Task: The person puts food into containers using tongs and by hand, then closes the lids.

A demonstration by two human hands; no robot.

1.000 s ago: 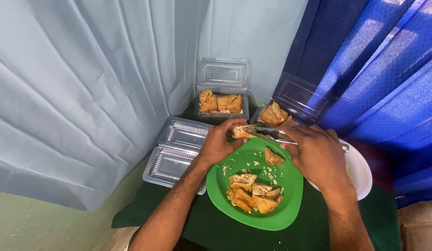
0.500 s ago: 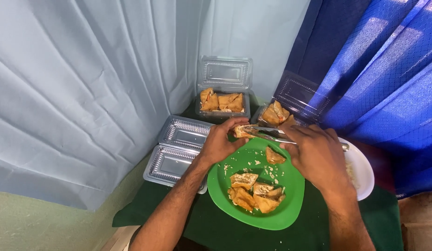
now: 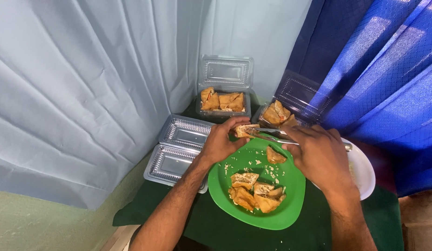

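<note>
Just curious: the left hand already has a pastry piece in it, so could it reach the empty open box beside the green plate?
Probably yes. The left hand hovers right next to the empty box, with nothing between them, but its grip is full with the pastry piece.

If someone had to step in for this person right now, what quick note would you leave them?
Left hand: pinching a sandwich piece over the far rim of the green plate.
Right hand: gripping a metal knife, blade against that piece.
Done: cut pieces piled on the plate; one loose piece; two clear boxes, rear box and right box, hold sandwiches.
Left: an empty clear box lies open by the left arm; white plate at right.
</note>
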